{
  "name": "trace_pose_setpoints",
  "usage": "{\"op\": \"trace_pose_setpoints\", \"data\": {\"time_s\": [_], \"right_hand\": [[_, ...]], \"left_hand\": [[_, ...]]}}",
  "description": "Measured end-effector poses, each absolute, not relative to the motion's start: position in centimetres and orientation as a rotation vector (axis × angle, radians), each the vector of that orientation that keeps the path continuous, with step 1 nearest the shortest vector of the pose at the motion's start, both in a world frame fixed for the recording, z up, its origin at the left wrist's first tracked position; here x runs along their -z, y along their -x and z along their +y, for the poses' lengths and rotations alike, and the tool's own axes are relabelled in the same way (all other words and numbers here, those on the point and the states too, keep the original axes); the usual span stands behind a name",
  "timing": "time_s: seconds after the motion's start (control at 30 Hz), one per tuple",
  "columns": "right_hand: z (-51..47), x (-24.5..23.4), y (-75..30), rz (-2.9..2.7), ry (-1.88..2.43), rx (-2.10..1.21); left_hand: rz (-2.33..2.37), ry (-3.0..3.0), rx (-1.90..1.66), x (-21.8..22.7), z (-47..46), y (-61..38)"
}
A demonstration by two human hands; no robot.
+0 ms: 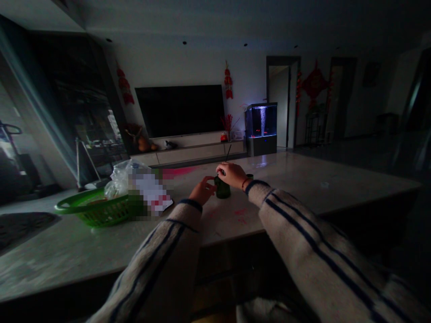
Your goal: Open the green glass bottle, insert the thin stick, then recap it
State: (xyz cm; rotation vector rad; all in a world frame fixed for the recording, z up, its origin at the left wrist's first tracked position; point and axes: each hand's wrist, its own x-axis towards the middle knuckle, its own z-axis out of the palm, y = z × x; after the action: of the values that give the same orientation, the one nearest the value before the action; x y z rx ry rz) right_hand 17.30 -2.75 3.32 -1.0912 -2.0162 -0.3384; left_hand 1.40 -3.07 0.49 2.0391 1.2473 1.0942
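A small dark green jar point(222, 190) stands upright on the stone-topped table. My left hand point(202, 192) is curled against the jar's left side, finger and thumb bent around it. Over the jar's mouth, my right hand point(234, 174) is closed in a pinch. A thin dark stick point(228, 153) rises from behind its fingers, tilted slightly right; its lower end is hidden. Partly covered by my right wrist is a second dark green piece point(249, 176), too dim to name.
A green plastic basket point(104, 214) holding a clear plastic bag point(123, 177) stands to the left. Beside it lies a blurred white, phone-like object point(153, 190). Pink-red smears point(240, 212) mark the tabletop point(296, 193). A lit fish tank point(261, 121) and a television point(180, 110) are beyond.
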Motion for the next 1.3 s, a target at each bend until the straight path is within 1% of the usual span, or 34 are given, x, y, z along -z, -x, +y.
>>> {"op": "trace_pose_setpoints", "data": {"time_s": [0.37,0.57,0.73,0.9,1.0,1.1,1.3], "right_hand": [[-3.1,-3.1,-17.7,-1.933,1.037,0.314],[-3.2,-3.4,-19.1,-1.643,1.005,0.197],[-1.1,-2.2,-20.1,-1.398,1.118,-0.092],[-0.1,-0.6,-19.8,-1.554,1.271,-0.628],[-0.8,-0.1,-19.2,-1.679,1.302,-0.807],[-1.4,0.3,-18.7,-1.747,1.276,-0.804],[-1.3,1.3,-18.2,-1.813,1.194,-0.599]], "left_hand": [[1.246,-2.060,-1.091,-0.4,-2.8,-1.4],[1.235,-2.060,-1.098,-0.2,-2.6,-1.3],[1.250,-2.042,-1.109,-0.2,-2.5,-1.3],[1.285,-2.055,-1.087,-0.6,-3.1,-1.3],[1.284,-2.057,-1.089,-0.7,-3.2,-1.3],[1.287,-2.052,-1.091,-0.6,-3.1,-1.3],[1.311,-2.093,-1.134,-0.4,-2.6,-1.2]]}}
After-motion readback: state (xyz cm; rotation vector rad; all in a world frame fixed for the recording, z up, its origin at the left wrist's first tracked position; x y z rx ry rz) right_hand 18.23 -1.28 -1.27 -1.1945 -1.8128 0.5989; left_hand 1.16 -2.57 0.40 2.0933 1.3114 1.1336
